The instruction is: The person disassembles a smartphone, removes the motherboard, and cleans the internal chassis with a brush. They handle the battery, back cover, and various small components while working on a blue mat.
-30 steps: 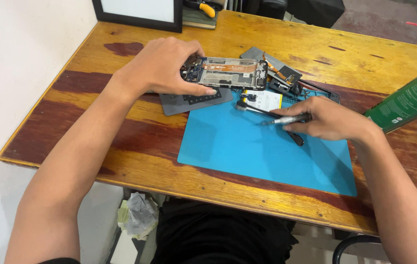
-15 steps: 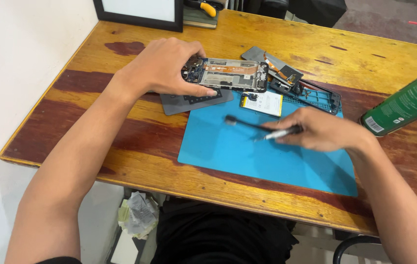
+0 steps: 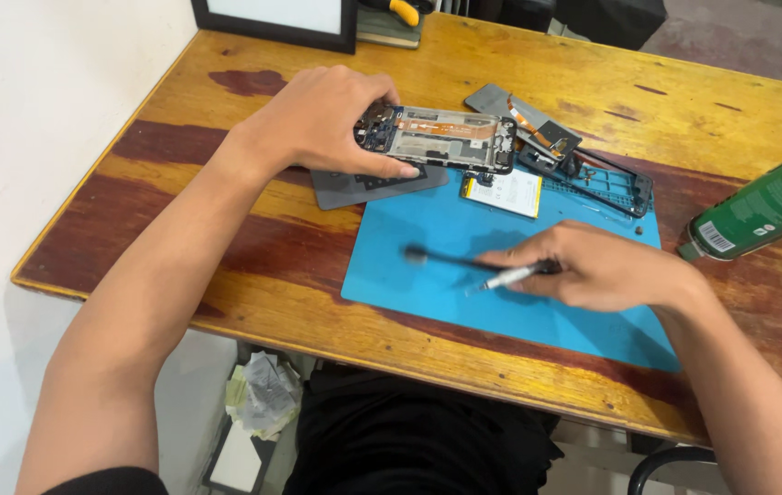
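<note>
My left hand (image 3: 322,119) grips the left end of an opened phone frame (image 3: 451,139), holding it just above a dark grey back cover (image 3: 354,188) that lies on the table. My right hand (image 3: 597,266) rests over a blue work mat (image 3: 428,284) and holds two thin tools: a silver-tipped screwdriver (image 3: 512,275) and a black brush-like stick (image 3: 437,258) pointing left. A white and yellow battery (image 3: 501,192) lies on the mat below the phone frame.
More phone parts and a grey panel (image 3: 538,124) sit at the mat's far edge. A green spray can (image 3: 767,206) lies on its side at the right. A black-framed board (image 3: 272,18) and a yellow-handled tool (image 3: 400,11) stand at the wooden table's far side.
My right hand has slid down and left across the mat, away from the phone parts, carrying the two tools. My left hand has kept hold of the phone frame.
</note>
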